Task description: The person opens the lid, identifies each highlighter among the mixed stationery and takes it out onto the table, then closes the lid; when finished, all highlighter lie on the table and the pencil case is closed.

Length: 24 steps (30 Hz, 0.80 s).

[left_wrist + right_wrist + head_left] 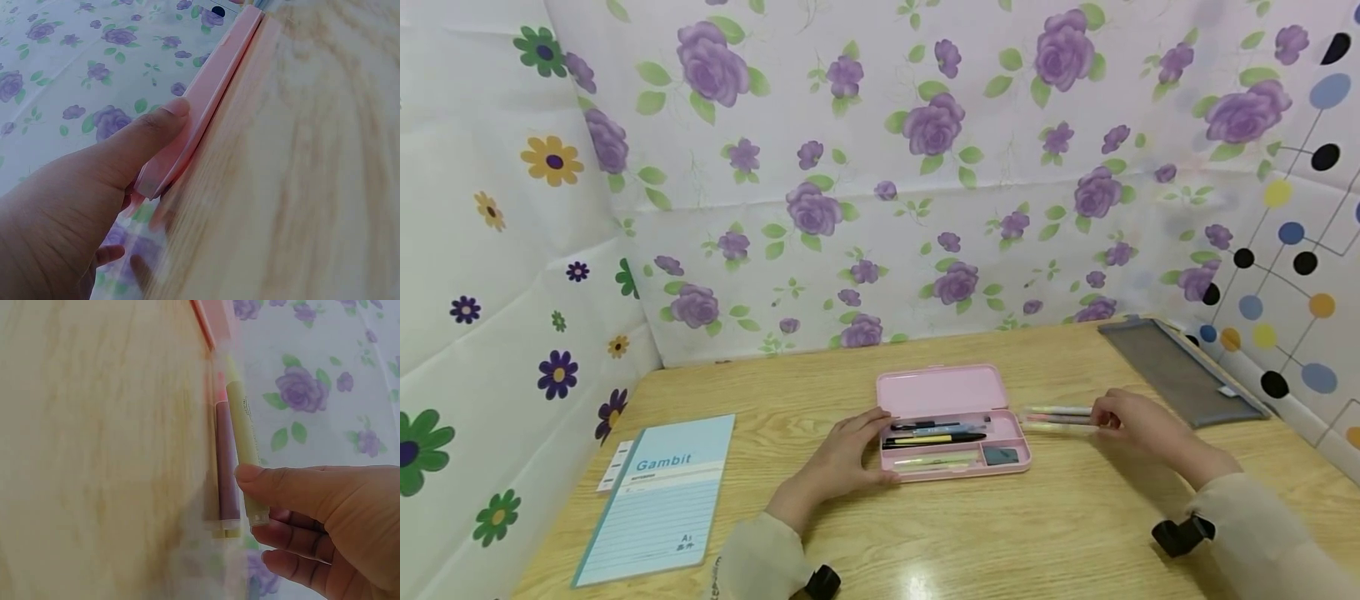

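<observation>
A pink pencil case (941,392) lies with its lid up on the table. My left hand (850,454) grips its left end, with the thumb (165,115) against the near side. Inside are several pens (934,439), a yellow-green pen (937,460) and a dark grey eraser (1001,456). To the right of the case, my right hand (1131,422) pinches a yellow highlighter (244,419) between thumb and fingers near its end. Beside that one lies a highlighter with a purple barrel and pink tip (227,459); a further pale pen end (228,534) shows behind it, mostly hidden.
A light blue notebook (658,500) lies at the table's left, over a white strip with dark marks (615,467). At the back right corner is a flat grey mesh pouch (1183,371). Flowered sheets (880,250) stand behind the wooden table (985,533) and along its sides.
</observation>
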Available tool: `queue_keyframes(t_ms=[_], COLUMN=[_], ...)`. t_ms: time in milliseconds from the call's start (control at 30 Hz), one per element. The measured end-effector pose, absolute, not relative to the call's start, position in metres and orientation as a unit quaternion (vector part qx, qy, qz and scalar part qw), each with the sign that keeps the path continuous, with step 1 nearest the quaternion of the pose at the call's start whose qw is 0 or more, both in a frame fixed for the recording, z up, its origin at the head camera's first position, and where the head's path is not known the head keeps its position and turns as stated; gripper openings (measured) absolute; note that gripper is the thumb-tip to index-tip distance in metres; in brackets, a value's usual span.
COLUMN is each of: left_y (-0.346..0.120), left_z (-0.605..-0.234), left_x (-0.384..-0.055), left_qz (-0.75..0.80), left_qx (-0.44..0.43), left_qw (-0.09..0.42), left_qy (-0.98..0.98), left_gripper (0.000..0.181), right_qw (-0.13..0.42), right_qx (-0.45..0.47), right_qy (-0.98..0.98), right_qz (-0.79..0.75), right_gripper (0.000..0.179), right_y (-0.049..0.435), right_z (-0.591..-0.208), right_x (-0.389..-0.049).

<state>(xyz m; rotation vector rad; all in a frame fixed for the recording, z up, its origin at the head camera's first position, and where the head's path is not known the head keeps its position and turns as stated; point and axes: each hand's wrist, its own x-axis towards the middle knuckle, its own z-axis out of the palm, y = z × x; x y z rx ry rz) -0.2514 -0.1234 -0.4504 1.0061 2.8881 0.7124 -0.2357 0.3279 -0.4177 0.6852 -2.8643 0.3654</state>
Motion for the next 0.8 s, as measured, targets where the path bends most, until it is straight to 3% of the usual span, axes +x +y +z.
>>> queue_keyframes(t_ms=[800], left_y=[-0.123], left_z=[-0.45], left_x=[-0.251], left_qz=[0.232], left_qx=[0.317], left_qw=[0.002], left_qy=[0.92], left_gripper=[0.088], right_qw=[0.039], right_qx=[0.193], right_qy=[-0.97], right_qz=[0.143], right_gripper=[0.009], right_y=[0.328], right_z=[-0.43], right_x=[-0.236])
